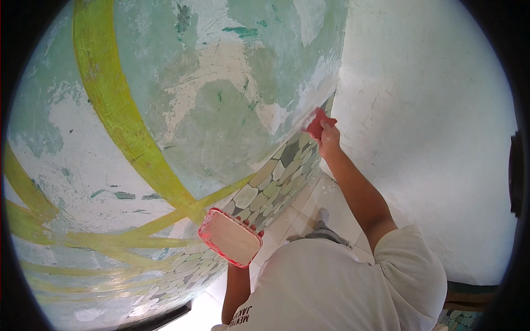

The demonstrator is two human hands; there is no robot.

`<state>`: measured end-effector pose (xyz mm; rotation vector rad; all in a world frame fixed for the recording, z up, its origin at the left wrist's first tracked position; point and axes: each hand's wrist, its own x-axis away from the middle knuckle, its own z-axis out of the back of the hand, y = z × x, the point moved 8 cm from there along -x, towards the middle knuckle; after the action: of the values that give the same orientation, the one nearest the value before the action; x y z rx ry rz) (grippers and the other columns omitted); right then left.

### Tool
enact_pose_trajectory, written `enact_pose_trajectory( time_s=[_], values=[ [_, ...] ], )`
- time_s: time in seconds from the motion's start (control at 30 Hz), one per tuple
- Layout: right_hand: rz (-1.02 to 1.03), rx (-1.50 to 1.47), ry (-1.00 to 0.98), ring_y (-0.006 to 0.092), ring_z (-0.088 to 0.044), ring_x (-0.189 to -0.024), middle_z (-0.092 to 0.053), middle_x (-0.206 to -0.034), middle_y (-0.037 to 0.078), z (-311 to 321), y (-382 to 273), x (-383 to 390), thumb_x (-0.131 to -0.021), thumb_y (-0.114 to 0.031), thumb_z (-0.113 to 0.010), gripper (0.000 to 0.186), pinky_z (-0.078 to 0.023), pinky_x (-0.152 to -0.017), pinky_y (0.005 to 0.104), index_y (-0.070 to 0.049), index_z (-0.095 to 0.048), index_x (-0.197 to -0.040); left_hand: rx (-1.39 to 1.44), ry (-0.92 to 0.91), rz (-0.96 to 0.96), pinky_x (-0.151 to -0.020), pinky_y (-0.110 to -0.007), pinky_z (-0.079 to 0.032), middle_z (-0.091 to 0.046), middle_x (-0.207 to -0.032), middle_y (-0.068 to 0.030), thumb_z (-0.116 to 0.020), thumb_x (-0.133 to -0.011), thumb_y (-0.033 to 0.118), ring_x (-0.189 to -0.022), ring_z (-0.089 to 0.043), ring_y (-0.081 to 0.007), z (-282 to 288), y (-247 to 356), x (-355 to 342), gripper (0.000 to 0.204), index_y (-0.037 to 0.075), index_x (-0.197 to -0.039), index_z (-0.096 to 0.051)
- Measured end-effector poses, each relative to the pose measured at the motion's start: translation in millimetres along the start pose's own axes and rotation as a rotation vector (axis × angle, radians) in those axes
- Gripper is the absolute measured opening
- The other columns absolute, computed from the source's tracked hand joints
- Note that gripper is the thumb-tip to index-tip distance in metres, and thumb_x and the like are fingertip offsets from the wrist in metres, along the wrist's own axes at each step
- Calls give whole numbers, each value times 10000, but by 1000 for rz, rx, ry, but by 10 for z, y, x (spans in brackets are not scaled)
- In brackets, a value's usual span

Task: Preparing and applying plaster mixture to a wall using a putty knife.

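My right hand is closed around a red putty scraper. The scraper's edge lies against the patchy green wall, close to the corner where it meets a white wall. Lower down, my left hand supports a red rectangular tub, its fingertips curled over the far right side. Off-white putty fills the tub, and smears of it coat the rim. The rest of my left hand is hidden beneath the tub. Fresh pale putty shows around the scraper.
Yellow bands cross the green wall, with whitish patches between them. Stone-patterned cladding runs along its lower part. A plain white wall stands at the right. Pale floor tiles show below, around my foot.
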<state>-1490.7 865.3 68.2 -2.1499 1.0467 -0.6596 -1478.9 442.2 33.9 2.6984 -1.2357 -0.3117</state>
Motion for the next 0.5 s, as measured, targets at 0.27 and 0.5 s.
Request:
enact_pose_trajectory(
  time_s=[0.27, 0.5],
  values=[
    [-74, 224, 9, 174, -616, -754, -615, -922, 58, -470, 22, -37, -907, -163, -565, 233, -526, -533, 308, -59, -558, -1115, -7, 31, 10, -1023, -641, -318, -483, -1345, -150, -499, -906, 470, -1194, -507, -372, 25, -25, -59, 638, 102, -1402, -337],
    [104, 15, -52, 193, -642, -801, -625, -1000, 94, -403, -583, 150, -946, -122, -491, 233, -546, -567, 310, -24, -518, -1155, -6, 39, 43, -1039, -640, -296, -499, -1334, -143, -497, -909, 465, -1192, -510, -368, 4, -76, -116, 603, 114, -1383, -373]
  ],
)
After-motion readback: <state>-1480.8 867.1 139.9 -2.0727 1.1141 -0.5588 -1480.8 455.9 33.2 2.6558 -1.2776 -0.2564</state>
